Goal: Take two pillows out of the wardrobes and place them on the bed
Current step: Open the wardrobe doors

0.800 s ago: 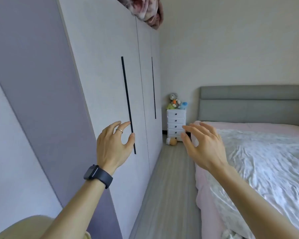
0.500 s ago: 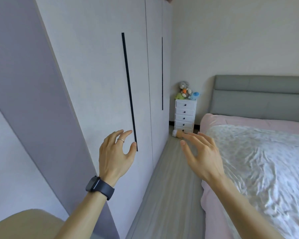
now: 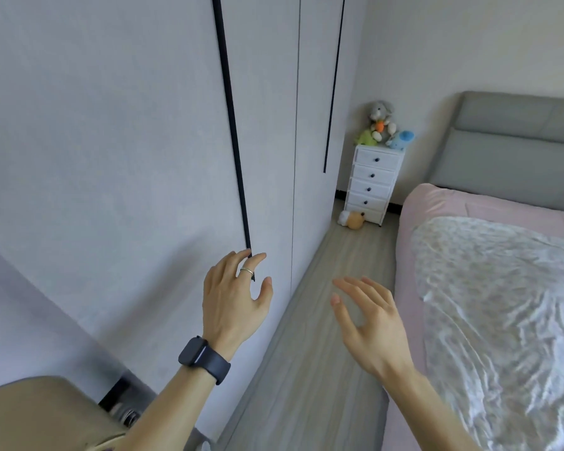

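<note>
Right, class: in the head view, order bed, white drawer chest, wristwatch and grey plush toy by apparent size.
1. bed
2. white drawer chest
3. wristwatch and grey plush toy: roughly alike, and the wristwatch sits far nearer the camera, so unranked.

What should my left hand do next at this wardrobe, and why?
Probably curl the left hand round the lower end of the black handle strip and pull. The wardrobe door looks shut, so nothing inside can be reached, and the fingers lie at the strip's end without gripping it. The right hand hangs open and free.
</note>
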`<state>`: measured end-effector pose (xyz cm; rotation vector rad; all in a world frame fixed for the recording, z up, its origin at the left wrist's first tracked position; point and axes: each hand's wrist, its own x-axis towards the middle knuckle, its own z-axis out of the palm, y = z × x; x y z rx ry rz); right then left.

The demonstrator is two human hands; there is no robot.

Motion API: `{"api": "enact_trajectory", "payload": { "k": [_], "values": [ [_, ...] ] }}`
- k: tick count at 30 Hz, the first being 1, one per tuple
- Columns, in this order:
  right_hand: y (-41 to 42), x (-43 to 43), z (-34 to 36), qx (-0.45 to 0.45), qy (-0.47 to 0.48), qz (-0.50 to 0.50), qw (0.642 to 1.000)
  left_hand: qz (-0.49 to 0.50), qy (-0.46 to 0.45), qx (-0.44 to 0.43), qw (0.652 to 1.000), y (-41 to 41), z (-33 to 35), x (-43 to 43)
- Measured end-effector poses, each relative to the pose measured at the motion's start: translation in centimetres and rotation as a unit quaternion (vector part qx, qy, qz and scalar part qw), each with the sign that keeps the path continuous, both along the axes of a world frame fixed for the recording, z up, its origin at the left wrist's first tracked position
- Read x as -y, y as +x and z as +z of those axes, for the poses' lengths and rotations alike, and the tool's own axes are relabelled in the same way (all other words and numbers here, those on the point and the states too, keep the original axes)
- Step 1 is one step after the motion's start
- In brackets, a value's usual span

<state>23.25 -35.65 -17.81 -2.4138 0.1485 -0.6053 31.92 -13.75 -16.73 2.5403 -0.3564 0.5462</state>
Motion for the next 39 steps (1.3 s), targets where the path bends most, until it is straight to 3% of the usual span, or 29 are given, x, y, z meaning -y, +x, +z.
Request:
{"api": "enact_trajectory", "payload": {
  "k": [8, 17, 24, 31, 35, 39],
  "values": [
    [12.5, 5.0, -3.6, -0.026, 0.013, 0.093, 0.995, 0.068, 0.038, -0.006, 0.997, 7.7, -3.8, 3.6],
    [26.7, 5.5, 0.9, 0.013, 0.037, 0.287, 0.957, 0.222, -0.025, 0.071, 0.972, 13.2, 0.8, 7.4],
    [35.6, 1.5, 7.6, 0.174, 0.047, 0.374, 0.910, 0.323, 0.009, 0.291, 0.900, 17.1, 8.1, 6.5],
    [42.4, -2.8, 13.2, 0.371, -0.001, 0.351, 0.860, 0.387, 0.029, 0.361, 0.848, 22.5, 13.0, 6.2],
    [46.2, -4.9, 15.5, 0.425, -0.026, 0.323, 0.845, 0.435, 0.065, 0.368, 0.820, 25.5, 14.3, 6.6],
    [50.2, -6.6, 16.3, 0.485, -0.051, 0.335, 0.806, 0.478, 0.103, 0.366, 0.792, 27.3, 14.3, 6.7]
  ]
}}
